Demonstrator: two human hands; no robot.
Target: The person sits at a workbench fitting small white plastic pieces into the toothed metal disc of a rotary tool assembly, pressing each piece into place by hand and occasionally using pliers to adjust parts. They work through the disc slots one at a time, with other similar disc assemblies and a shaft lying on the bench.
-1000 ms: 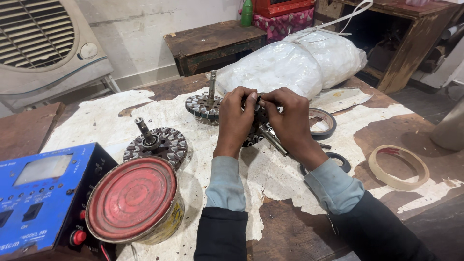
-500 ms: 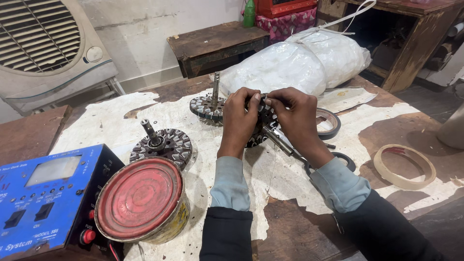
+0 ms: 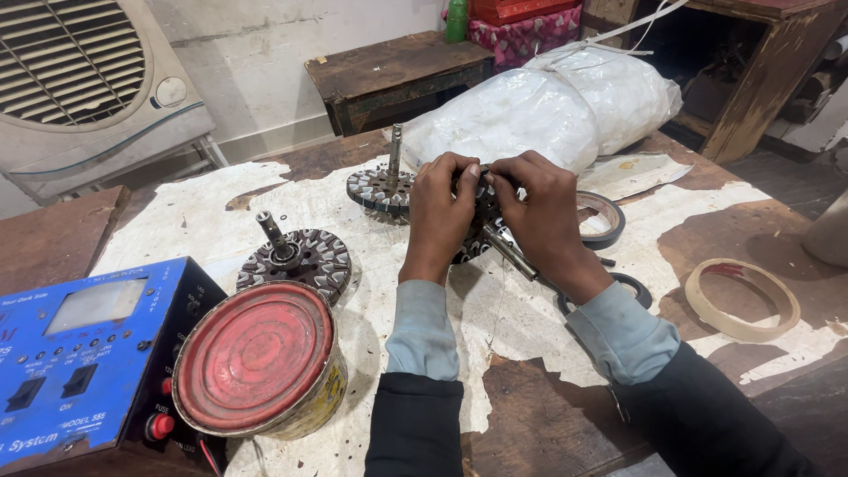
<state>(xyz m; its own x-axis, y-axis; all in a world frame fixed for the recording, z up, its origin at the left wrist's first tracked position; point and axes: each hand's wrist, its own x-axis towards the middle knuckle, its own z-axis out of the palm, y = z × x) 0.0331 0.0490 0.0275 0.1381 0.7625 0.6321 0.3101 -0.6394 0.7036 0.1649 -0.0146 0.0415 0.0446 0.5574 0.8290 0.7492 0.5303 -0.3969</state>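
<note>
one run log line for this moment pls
left hand + right hand | gripping stator with shaft | above table | second stator idle

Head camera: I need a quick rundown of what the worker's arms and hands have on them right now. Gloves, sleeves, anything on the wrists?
No gloves: the left hand and right hand are bare, and no ring, watch or bracelet shows. Each forearm has two layers: a light grey-blue inner cuff reaching the wrist, and a dark, near-black outer sleeve ending short of it. No markings are visible on either sleeve.
</note>
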